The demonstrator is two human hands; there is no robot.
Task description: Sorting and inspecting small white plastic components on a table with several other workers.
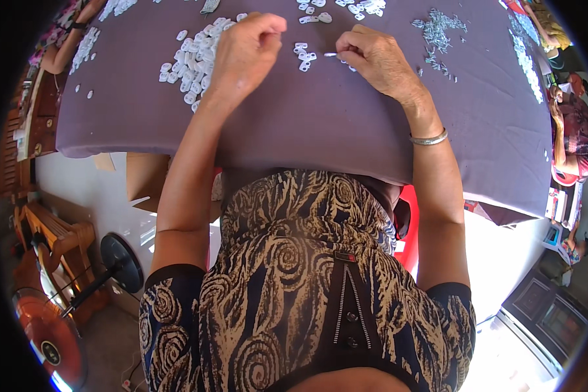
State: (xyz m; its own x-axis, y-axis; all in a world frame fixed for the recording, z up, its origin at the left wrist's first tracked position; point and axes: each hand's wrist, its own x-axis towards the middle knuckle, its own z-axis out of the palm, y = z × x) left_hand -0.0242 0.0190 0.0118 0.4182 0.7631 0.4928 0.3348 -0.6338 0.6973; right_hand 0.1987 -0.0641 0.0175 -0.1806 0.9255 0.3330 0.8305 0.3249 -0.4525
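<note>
My left hand (245, 55) is raised over the right side of a heap of small white plastic pieces (193, 62). Its fingers are curled in with the thumb against them, and whatever they may hold is hidden. My right hand (380, 60), with a bangle on its wrist, pinches a small white piece (330, 55) whose end sticks out to the left of the fingertips. Between the hands lies a small cluster of white pieces with holes (304, 57). A few more white bits show under the right fingers.
Small grey metal parts (438, 32) lie scattered right of my hands on the purple tablecloth (307, 130). More white pieces (366, 8) lie at the far side. Other people sit at the left and right table edges. A fan (49, 346) stands on the floor at lower left.
</note>
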